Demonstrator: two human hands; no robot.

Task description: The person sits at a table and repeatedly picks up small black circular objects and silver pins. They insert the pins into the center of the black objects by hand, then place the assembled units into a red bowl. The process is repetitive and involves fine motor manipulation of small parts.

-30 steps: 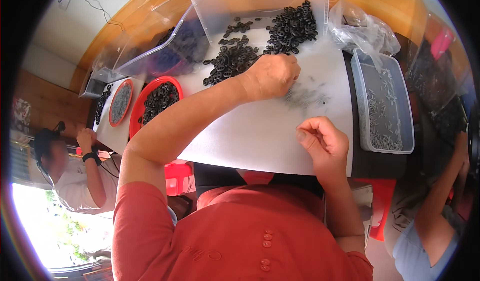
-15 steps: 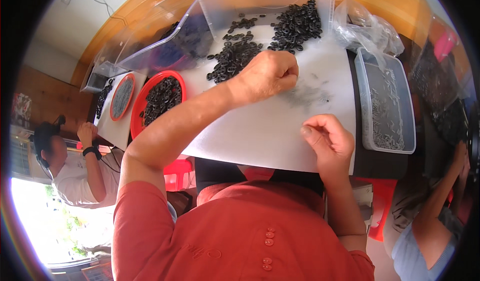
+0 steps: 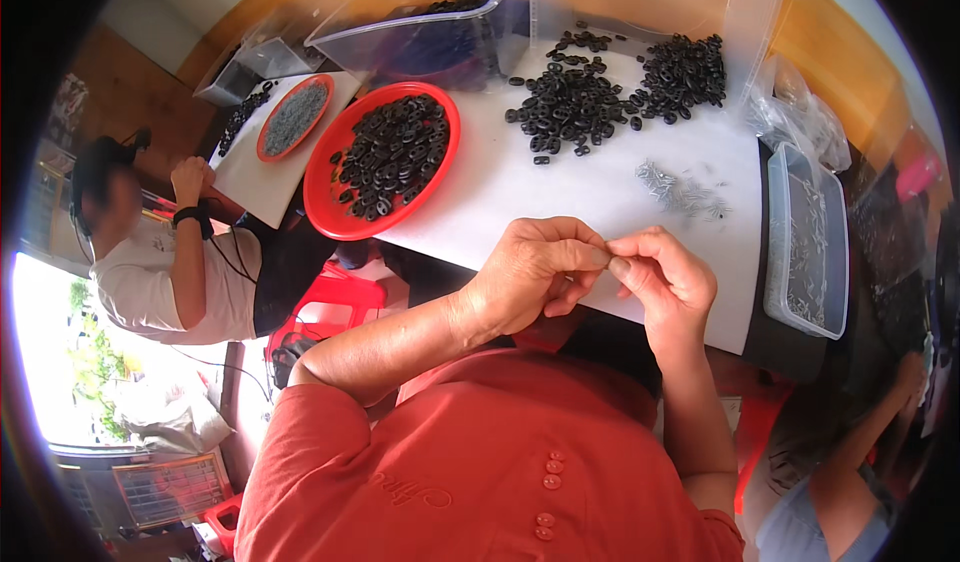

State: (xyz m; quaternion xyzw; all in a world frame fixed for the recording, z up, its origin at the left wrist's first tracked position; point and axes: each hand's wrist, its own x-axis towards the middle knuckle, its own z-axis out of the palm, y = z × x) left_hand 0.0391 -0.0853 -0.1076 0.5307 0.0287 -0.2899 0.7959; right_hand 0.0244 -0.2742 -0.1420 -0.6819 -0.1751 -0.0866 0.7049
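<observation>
left hand (image 3: 525, 277) and right hand (image 3: 665, 277) met fingertip to fingertip above white table (image 3: 520, 197) edge, pinched on a small part mostly hidden, apparently mid-assembly; black rings (image 3: 570, 112) and metal pins (image 3: 685, 192) loose beyond; fine alignment likely needed next.

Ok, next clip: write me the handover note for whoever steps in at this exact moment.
Left hand and right hand: raised together at the near edge of the white table, fingertips pinched on something too small to identify.
Things: loose black ring parts piled at the far side; small metal pieces scattered just ahead of the hands; more metal pieces in the clear tray at the right; red dish of black parts at the left.
Done: dish well filled.
Left: both loose piles remain.
</observation>
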